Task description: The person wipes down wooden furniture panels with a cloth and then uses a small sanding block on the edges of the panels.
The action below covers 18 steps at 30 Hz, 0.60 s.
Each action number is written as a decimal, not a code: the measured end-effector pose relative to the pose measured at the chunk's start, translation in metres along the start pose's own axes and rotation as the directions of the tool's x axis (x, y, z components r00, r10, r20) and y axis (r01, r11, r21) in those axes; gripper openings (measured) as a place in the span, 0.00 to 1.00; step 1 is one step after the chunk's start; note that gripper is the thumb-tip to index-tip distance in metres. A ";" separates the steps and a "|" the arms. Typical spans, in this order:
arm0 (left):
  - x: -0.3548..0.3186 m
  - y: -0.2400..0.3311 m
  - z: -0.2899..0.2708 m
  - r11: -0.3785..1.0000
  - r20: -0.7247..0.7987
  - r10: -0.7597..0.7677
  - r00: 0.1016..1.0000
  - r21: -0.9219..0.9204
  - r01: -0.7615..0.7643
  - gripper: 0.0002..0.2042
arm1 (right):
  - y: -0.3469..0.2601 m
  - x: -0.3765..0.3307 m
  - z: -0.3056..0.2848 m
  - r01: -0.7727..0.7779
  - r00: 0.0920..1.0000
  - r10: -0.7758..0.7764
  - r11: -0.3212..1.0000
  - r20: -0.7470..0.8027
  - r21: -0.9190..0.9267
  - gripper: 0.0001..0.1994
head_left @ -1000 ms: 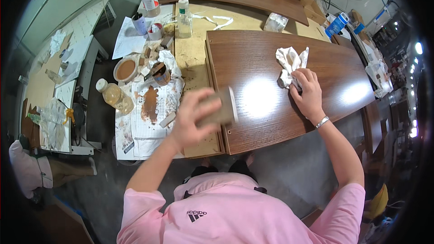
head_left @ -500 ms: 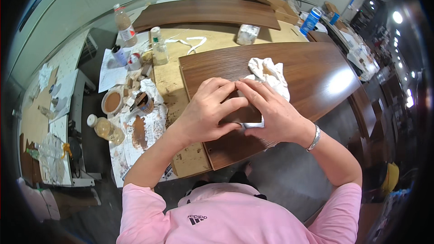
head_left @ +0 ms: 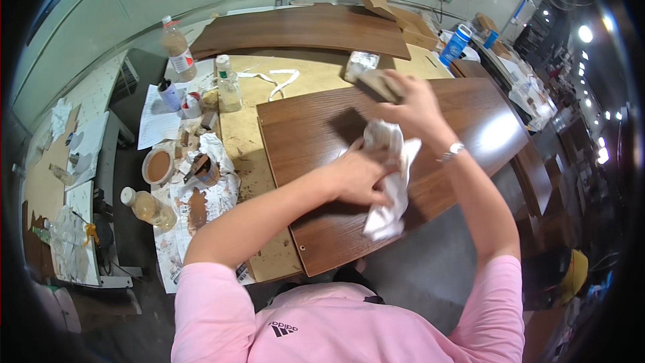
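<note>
The right hand (head_left: 418, 109), earlier meeting the left hand (head_left: 356, 175) around one block (head_left: 376, 86), now gripped it alone above one brown board (head_left: 463, 107); the left clutched one white cloth (head_left: 391, 210) on the board. Three clear bottles (head_left: 230, 93) stood on the counter (head_left: 240, 136).

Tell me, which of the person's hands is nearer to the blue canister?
Right. The right hand, gripping a block, is on the person's side of the blue canister and to its left; the left hand is farther away, down at the white cloth.
</note>
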<state>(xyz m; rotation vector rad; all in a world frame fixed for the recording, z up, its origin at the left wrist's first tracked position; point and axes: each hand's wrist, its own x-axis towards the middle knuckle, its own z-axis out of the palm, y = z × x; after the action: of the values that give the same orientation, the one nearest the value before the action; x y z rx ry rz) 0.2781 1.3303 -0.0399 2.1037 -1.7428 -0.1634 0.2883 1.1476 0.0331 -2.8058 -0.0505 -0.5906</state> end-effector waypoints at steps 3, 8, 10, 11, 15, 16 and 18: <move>-0.074 0.020 -0.003 0.998 -0.078 0.018 0.997 -0.050 -0.022 0.34 | -0.099 0.027 0.041 0.038 0.991 -0.053 0.992 0.124 0.123 0.30; -0.116 0.034 -0.012 0.996 -0.102 -0.084 0.991 -0.019 0.082 0.34 | -0.179 0.047 0.134 0.227 0.967 -0.242 0.961 0.081 0.159 0.27; -0.120 0.036 -0.011 0.986 -0.111 -0.162 0.980 -0.054 0.157 0.33 | -0.184 0.047 0.143 0.261 0.947 -0.284 0.952 0.147 0.159 0.26; -0.120 0.037 -0.011 0.985 -0.136 -0.171 0.976 -0.033 0.168 0.32 | -0.180 0.048 0.146 0.288 0.925 -0.314 0.947 0.216 0.145 0.25; -0.127 0.038 -0.011 0.980 -0.206 -0.199 0.958 -0.052 0.193 0.31 | -0.082 0.056 0.107 0.100 0.991 -0.100 0.995 0.090 0.005 0.19; -0.124 0.039 -0.011 0.983 -0.208 -0.183 0.961 -0.052 0.175 0.31 | -0.037 0.059 0.100 -0.077 0.993 0.081 0.996 0.087 -0.051 0.20; -0.120 0.040 -0.009 0.982 -0.223 -0.190 0.956 -0.053 0.183 0.31 | 0.039 0.064 0.076 -0.217 0.973 0.229 0.952 0.033 -0.217 0.21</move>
<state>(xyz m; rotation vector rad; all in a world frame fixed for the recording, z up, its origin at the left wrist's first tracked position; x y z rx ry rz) 0.2190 1.4421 -0.0358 2.1668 -1.4014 -0.0015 0.3805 1.1296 -0.0179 -2.9753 0.3340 -0.4859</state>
